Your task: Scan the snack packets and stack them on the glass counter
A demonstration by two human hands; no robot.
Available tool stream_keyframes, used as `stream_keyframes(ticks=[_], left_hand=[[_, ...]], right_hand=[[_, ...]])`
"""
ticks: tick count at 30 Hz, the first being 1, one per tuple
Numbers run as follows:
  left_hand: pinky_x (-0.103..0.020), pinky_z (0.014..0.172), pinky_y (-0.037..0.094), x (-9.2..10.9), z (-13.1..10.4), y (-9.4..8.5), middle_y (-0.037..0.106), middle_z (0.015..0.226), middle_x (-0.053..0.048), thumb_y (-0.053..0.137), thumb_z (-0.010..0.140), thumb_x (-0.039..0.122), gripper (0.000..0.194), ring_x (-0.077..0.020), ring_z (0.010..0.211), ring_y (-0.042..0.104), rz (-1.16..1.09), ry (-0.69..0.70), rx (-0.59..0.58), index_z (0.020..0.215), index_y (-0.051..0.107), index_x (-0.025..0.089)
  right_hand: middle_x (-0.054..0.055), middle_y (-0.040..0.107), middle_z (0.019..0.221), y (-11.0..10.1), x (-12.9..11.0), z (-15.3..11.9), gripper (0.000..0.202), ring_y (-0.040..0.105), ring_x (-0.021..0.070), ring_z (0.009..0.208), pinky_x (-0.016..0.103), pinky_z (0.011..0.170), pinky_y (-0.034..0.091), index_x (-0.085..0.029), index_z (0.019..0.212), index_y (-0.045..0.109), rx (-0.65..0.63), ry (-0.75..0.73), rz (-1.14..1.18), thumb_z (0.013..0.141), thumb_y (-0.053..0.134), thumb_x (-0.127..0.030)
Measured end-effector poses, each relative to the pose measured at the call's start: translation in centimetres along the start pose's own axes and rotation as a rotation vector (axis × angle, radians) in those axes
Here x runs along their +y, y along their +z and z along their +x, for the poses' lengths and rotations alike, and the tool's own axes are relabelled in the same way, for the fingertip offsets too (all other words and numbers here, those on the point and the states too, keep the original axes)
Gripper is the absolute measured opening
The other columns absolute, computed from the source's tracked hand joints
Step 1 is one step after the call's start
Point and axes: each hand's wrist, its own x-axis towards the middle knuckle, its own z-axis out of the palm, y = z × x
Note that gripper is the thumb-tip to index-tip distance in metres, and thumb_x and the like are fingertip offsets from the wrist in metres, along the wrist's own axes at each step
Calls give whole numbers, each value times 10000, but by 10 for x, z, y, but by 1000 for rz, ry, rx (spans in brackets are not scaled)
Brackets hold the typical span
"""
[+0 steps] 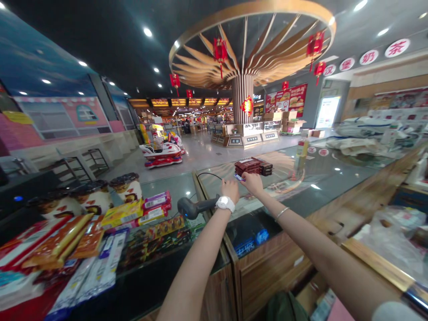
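Note:
My left hand, with a white watch at the wrist, is closed on the handle of a black barcode scanner, whose head points left over the glass counter. Just to the right, my right hand pinches a small blue and white packet between thumb and fingers. Right behind that hand, a stack of dark red-brown packs lies on the counter, with darker packs at its right side.
Snack packs, a yellow box and several lidded cups stand on the left. A bottle is farther back on the glass counter. White bags lie at the right. A cable runs behind the scanner.

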Motion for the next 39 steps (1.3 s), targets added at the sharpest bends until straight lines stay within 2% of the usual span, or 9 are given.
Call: stream_keyframes(ticks=[5,11,14,17,22,26,31,34,39], left_hand=[[-599,1144,233,-12,8,18,517,1453,-146,407,887,128,547,-329,1354,432,22,-93,-20,1428,476,176],[-560,1152,250,-15,8,27,509,1462,-147,366,911,142,502,-337,1374,407,24,-87,-43,1378,548,140],[-574,1156,235,-14,7,27,522,1450,-146,355,899,110,507,-325,1396,382,20,-35,-27,1354,577,153],[-586,1148,245,-14,5,26,570,1405,-133,362,889,96,507,-319,1375,416,17,31,-13,1332,594,176],[-563,1147,267,-14,3,24,597,1376,-125,352,897,87,486,-324,1347,451,9,38,-25,1306,606,153],[-561,1152,259,-13,4,26,597,1373,-135,359,909,102,456,-323,1345,450,12,23,-24,1281,618,148],[-565,1153,254,-12,6,30,606,1354,-149,370,916,115,410,-314,1341,451,5,8,-15,1214,652,145],[-568,1152,251,-12,7,32,610,1347,-153,379,914,119,399,-309,1342,449,-1,4,-8,1199,657,150],[-554,1165,234,-12,6,33,587,1362,-190,385,903,120,398,-321,1352,438,-2,1,-3,1193,656,93]], right_hand=[[121,757,1002,12,-6,13,214,682,245,1021,338,903,419,-205,1036,704,-52,4,-23,920,602,-353],[143,757,1009,16,3,17,266,688,265,1027,349,918,436,-187,957,761,-156,-42,0,940,563,-365],[125,722,1162,17,12,18,278,668,248,1090,314,917,460,-199,1086,732,-207,-78,27,958,508,-303],[76,683,1264,22,19,18,356,638,223,1159,297,955,466,-241,1231,665,-272,-127,51,922,494,-187],[50,525,1464,37,23,15,521,538,260,1298,427,1072,423,-287,1327,596,-370,-174,73,844,504,-115],[56,407,1548,48,22,13,630,398,289,1410,571,1121,338,-299,1485,398,-403,-149,100,880,442,-130],[82,298,1600,54,15,15,665,291,340,1458,627,1123,306,-265,1550,259,-429,-71,116,907,384,-146],[70,260,1614,59,9,16,665,252,363,1469,663,1103,310,-276,1556,234,-436,-27,120,913,362,-165],[76,228,1622,67,7,14,647,246,393,1465,692,1085,306,-250,1545,276,-401,-8,137,909,361,-178]])
